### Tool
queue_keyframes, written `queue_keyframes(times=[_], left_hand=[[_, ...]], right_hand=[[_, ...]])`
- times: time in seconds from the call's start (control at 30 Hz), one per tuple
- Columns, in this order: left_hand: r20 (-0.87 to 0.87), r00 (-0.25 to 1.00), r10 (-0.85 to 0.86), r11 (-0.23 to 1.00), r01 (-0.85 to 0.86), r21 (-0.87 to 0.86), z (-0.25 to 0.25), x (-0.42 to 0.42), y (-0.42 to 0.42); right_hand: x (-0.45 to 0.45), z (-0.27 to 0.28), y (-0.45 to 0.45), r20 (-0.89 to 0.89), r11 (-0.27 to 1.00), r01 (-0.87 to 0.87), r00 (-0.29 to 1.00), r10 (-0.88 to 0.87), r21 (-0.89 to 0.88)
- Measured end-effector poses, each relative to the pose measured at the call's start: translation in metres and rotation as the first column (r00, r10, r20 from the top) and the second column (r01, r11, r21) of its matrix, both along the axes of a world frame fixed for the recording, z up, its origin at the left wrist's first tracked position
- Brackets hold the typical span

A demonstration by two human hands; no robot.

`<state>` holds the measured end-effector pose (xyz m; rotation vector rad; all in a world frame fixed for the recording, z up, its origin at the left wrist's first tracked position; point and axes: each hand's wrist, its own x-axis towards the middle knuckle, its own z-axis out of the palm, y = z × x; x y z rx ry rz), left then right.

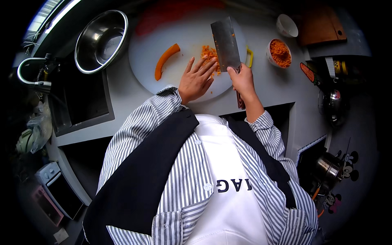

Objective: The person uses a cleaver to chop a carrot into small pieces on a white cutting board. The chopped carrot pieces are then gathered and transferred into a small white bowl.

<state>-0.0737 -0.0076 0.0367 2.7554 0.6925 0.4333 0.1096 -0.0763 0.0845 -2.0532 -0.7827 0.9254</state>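
My right hand (243,80) grips the handle of a Chinese cleaver (227,46), whose broad blade points away from me over the right side of a round white cutting board (144,58). Orange bits cling to the blade. My left hand (197,79) is spread with its fingertips at a small heap of diced orange vegetable (208,51), just left of the blade; the fingers hide part of the heap. To the left on the board lies a curved orange slice, seemingly pumpkin (165,61).
A steel mixing bowl (102,41) stands left, beside the sink (82,98) and faucet (33,81). On the right are a bowl of diced orange pieces (279,53), a white bowl (287,26), a wooden board (321,26) and a steel pot (329,168). A yellow handle (250,57) shows at the cutting board's edge.
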Motion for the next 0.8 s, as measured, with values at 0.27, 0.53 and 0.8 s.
queue_keyframes(times=[0.27, 0.53, 0.8], left_hand=[[0.003, 0.997, 0.071, 0.997, -0.071, -0.031, -0.007, -0.010, 0.002], [0.340, 0.931, 0.132, 0.974, -0.185, 0.130, 0.070, -0.039, 0.031], [-0.168, 0.929, -0.331, 0.940, 0.309, -0.142, 0.060, -0.022, 0.070]], right_hand=[[0.005, -0.006, -0.006, 0.241, 0.998, -0.067, 0.968, 0.065, 0.001], [0.027, 0.002, -0.040, 0.728, 0.928, -0.372, 0.641, 0.243, 0.018], [0.055, -0.001, -0.035, 0.891, 0.774, -0.634, 0.355, 0.283, 0.006]])
